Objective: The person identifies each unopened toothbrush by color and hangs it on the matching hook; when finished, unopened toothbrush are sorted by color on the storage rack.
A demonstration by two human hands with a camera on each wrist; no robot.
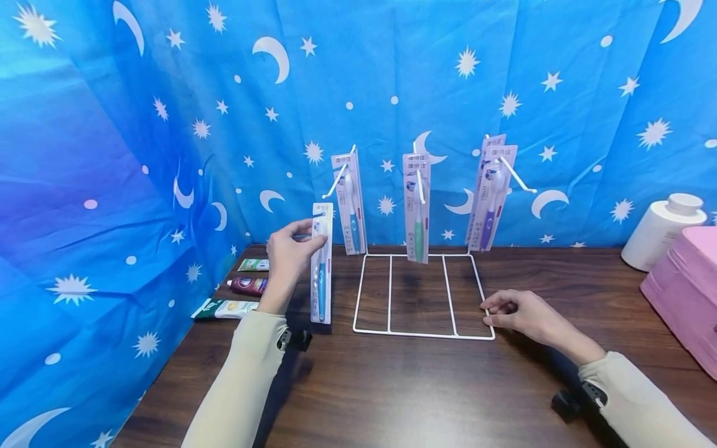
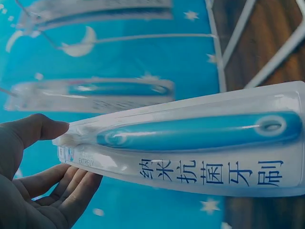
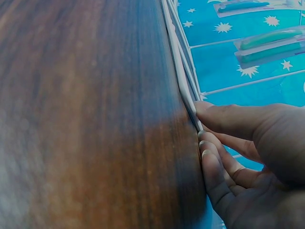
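Note:
My left hand (image 1: 294, 254) pinches a packaged blue toothbrush (image 1: 322, 274) near the top of its card, upright in front of the left hook. In the left wrist view the thumb lies on one edge of the pack (image 2: 200, 138) and the fingers on the other. A white wire display rack (image 1: 424, 336) stands on the table, its base flat. At the base's right front corner my right hand (image 1: 521, 316) pinches the wire between thumb and fingers. Its hooks carry a packaged blue toothbrush (image 1: 350, 205) at left, green ones (image 1: 417, 218) in the middle and purple ones (image 1: 493, 202) at right.
Several toothpaste tubes (image 1: 229, 309) lie on the wooden table (image 1: 392, 392) left of the left hand. At the far right stand a white bottle (image 1: 663, 230) and a pink fabric box (image 1: 683, 292). A blue curtain (image 1: 364, 74) with moons and stars hangs behind and at left.

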